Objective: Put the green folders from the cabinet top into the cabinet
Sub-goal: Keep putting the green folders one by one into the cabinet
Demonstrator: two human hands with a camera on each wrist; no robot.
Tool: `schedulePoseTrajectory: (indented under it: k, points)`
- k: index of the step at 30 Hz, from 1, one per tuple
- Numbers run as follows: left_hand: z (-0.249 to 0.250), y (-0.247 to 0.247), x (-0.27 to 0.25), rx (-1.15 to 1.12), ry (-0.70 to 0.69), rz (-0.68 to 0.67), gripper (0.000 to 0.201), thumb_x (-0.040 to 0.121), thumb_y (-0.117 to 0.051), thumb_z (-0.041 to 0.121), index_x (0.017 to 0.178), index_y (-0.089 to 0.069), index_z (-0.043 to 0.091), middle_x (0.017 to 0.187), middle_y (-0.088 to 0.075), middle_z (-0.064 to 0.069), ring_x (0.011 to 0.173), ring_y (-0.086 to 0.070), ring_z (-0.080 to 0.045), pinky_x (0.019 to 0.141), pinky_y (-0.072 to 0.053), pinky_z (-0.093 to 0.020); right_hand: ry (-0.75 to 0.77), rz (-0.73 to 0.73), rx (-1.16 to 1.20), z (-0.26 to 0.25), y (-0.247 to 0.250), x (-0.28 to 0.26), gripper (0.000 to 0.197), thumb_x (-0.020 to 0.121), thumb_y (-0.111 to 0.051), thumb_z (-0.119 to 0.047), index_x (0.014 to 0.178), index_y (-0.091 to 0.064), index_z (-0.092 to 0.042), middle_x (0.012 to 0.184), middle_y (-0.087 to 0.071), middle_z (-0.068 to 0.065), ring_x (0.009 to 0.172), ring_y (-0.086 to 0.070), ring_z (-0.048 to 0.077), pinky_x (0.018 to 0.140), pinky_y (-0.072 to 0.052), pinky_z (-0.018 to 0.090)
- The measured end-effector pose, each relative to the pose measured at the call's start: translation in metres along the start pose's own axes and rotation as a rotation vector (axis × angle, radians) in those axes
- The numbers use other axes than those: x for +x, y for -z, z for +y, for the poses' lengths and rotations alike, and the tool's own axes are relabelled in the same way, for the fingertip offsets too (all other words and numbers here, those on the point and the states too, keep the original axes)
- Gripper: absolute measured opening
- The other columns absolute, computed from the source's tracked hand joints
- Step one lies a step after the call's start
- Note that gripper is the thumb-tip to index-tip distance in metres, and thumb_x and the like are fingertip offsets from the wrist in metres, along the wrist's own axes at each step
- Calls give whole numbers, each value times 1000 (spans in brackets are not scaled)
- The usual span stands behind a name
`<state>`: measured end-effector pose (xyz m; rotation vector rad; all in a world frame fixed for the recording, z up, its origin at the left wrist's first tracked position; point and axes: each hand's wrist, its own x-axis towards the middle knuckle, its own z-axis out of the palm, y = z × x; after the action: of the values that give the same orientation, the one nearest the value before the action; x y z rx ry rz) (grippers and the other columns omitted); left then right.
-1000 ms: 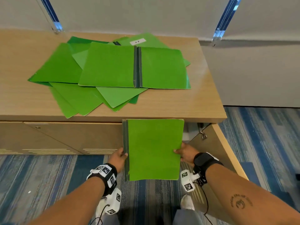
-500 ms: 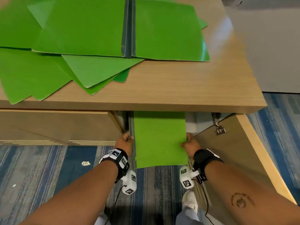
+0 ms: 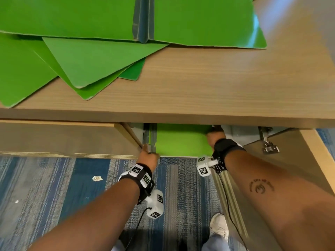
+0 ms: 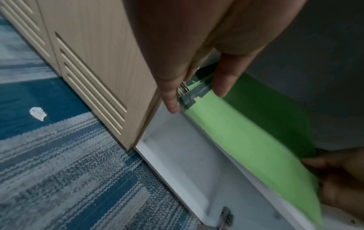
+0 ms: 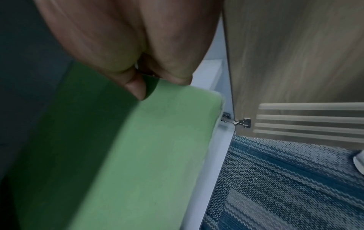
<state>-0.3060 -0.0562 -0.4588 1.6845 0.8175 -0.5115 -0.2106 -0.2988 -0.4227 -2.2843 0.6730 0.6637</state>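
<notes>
A green folder (image 3: 181,140) with a grey taped spine lies flat and reaches into the cabinet opening, its far end hidden under the cabinet top (image 3: 208,84). My left hand (image 3: 148,157) pinches its near-left spine corner; in the left wrist view the left hand's fingers (image 4: 220,82) clamp the spine of the folder (image 4: 246,132). My right hand (image 3: 214,136) pinches the folder's right edge; in the right wrist view the thumb lies on the folder (image 5: 138,147). Several more green folders (image 3: 94,57) lie fanned on the cabinet top.
The left cabinet door (image 3: 63,140) is closed, with slots near its bottom. The right door (image 3: 290,169) stands open beside my right forearm, hinge (image 3: 269,148) showing. Blue striped carpet (image 3: 72,187) with a paper scrap (image 3: 97,178). A white shoe (image 3: 218,227) is below.
Both hands have pushed the folder forward and down from in front of the cabinet into the opening; only its near part shows now. The camera has come closer to the cabinet.
</notes>
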Motion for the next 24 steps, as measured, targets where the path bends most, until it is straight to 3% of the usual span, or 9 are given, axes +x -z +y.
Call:
schedulePoseTrajectory:
  k: [3,5,7,10,12,14,17,19,24]
  points:
    - [5,-1,5,-100,24,53,50,83,-61,-3,129,-45,4,104,-61,-16,70,-56,-21,46,-46,-17,-9,-32,-152,-11,-8,9,36,100,-40,-11,133,-49,1,144,-46,18,132,-44,31,109,-32,35]
    - [6,-3,7,-155,46,81,54,83,-63,-3,132,-43,2,111,-59,-18,73,-54,-24,53,-45,-20,-26,-99,-210,-12,-11,20,40,100,-42,-12,136,-44,5,147,-42,17,133,-44,29,109,-32,35]
    - [3,-6,6,-179,63,97,58,81,-67,-1,134,-40,-2,115,-58,-23,69,-56,-27,52,-48,-20,-37,-180,-371,-11,-12,22,54,99,-46,-10,146,-25,6,156,-26,15,140,-34,27,113,-24,33]
    - [-9,-9,5,-204,51,64,60,77,-68,-4,130,-41,2,120,-59,-24,101,-60,-39,81,-51,-31,10,-304,-521,-14,-11,18,76,96,-53,-14,150,-1,1,161,-2,15,148,-14,28,117,-16,33]
    - [-15,-8,2,-231,50,45,62,76,-67,-8,130,-41,7,127,-55,-21,115,-55,-36,97,-43,-36,-26,-311,-368,-16,-17,19,60,102,-40,-16,148,-11,10,159,-13,16,146,-20,29,111,-27,29]
    - [-18,-7,-1,-265,86,27,78,78,-65,-9,145,-28,10,146,-40,-18,131,-43,-34,113,-31,-42,-40,-252,-198,-21,-24,19,49,102,-38,-17,141,-30,11,152,-32,17,138,-36,30,94,-36,27]
    - [-21,-6,-7,-268,114,8,91,82,-64,-7,153,-10,14,157,-22,-13,142,-28,-31,113,-25,-41,-36,-324,-489,-17,-35,28,67,96,-52,-24,146,-21,8,156,-25,12,143,-30,29,111,-31,32]
    - [-21,-6,-10,-271,119,1,92,82,-65,-4,153,-10,16,158,-22,-12,142,-27,-31,115,-24,-43,42,-250,-526,-14,-46,38,53,97,-49,-21,144,-34,0,154,-30,8,141,-33,27,116,-25,35]
    - [-9,-7,-12,-271,85,-25,80,79,-66,-3,147,-27,12,152,-34,-13,137,-36,-33,112,-28,-46,272,-32,-303,-25,-58,28,19,101,-38,-15,102,-56,-12,125,-58,21,119,-52,30,89,-33,25]
